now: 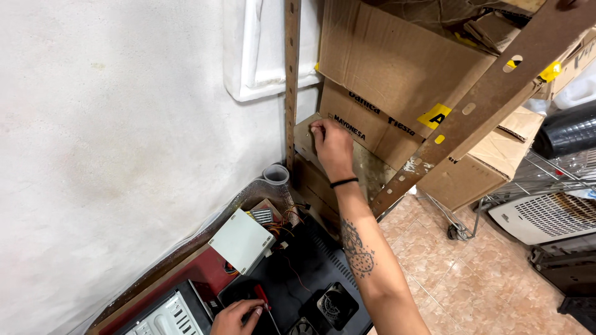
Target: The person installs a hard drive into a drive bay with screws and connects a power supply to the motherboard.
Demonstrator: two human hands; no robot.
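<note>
screwdriver (pixel 261 296), red-handled, lying on the opened black computer case (pixel 310 273) on the floor; left hand (pixel 234 316) on it.
left hand curled loosely over the red handle, fingers bent round it but not seen lifting it. right hand (pixel 331 144) stretched up to the lower shelf board (pixel 366 162) of a rusted metal rack (pixel 478 105), fingertips pinched together at the board's edge below the cardboard boxes (pixel 385 80); whether anything small sits between them cannot be told. grey power supply unit (pixel 241 241) with loose wires rests beside the case, against the white wall (pixel 105 136). step in hand, by judgement: fetching or setting down a small part at the shelf while the tool is kept ready. next move calls for a steady pinch and care not to drop anything small.
</note>
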